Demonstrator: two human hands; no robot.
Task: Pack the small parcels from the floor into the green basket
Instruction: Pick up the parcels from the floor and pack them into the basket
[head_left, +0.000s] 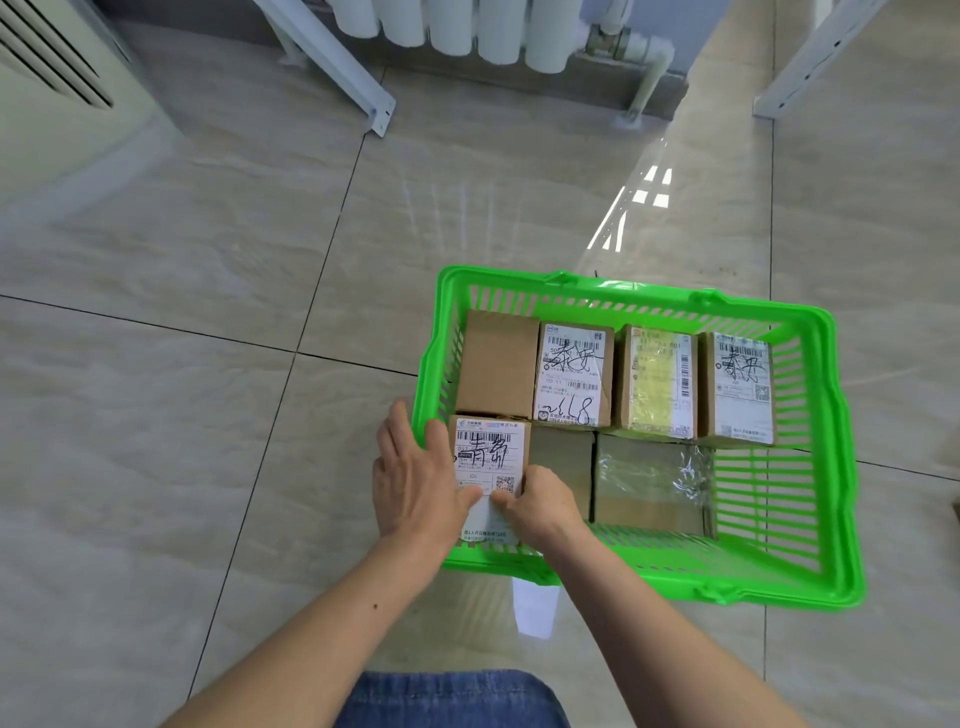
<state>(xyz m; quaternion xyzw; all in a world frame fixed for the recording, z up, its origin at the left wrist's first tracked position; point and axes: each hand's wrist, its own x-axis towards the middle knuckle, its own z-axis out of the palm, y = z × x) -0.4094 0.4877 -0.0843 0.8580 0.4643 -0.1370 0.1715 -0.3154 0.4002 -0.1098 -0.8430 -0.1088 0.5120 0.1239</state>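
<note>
Both hands, left hand (415, 478) and right hand (540, 501), are gripping the labelled parcel (491, 457) at the green basket (810, 582)'s lower-left corner; its loose label could be getting caught.

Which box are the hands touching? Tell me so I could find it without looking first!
Find the green basket on the tiled floor. Look in its near-left corner, where the left hand and right hand meet on one parcel. It is the only near-row box with a white label and big black handwriting; the two beside it are plain brown.
</note>
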